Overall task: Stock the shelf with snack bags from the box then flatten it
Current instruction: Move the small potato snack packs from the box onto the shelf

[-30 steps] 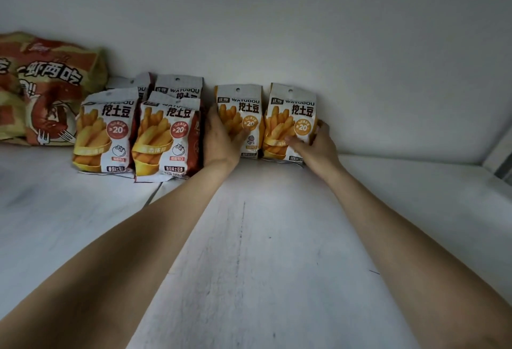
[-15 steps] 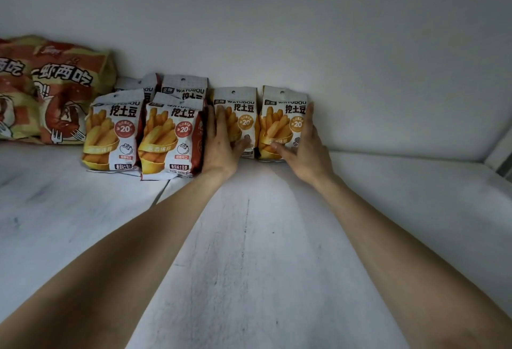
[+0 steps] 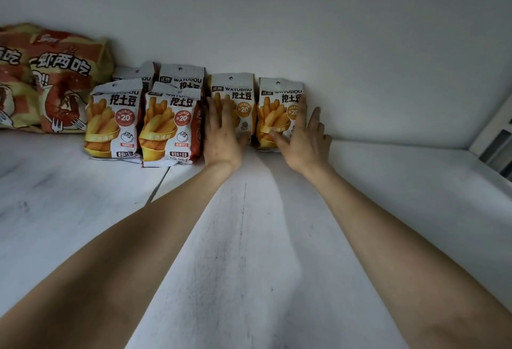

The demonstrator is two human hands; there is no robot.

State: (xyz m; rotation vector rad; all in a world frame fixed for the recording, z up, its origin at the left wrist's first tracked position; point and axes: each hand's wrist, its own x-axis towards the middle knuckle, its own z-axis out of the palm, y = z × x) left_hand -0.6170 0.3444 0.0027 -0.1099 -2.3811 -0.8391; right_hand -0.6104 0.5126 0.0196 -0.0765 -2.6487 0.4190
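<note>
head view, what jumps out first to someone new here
The left hand and right hand each rest open on an upright fries bag at the back wall. More fries bags crowd to their left, with a big red shrimp bag at far left.

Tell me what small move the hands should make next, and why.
Probably draw both hands back slowly. The left hand lies flat on one bag, the right hand on its neighbour; both bags already stand upright against the wall, so pressing seems finished.
</note>
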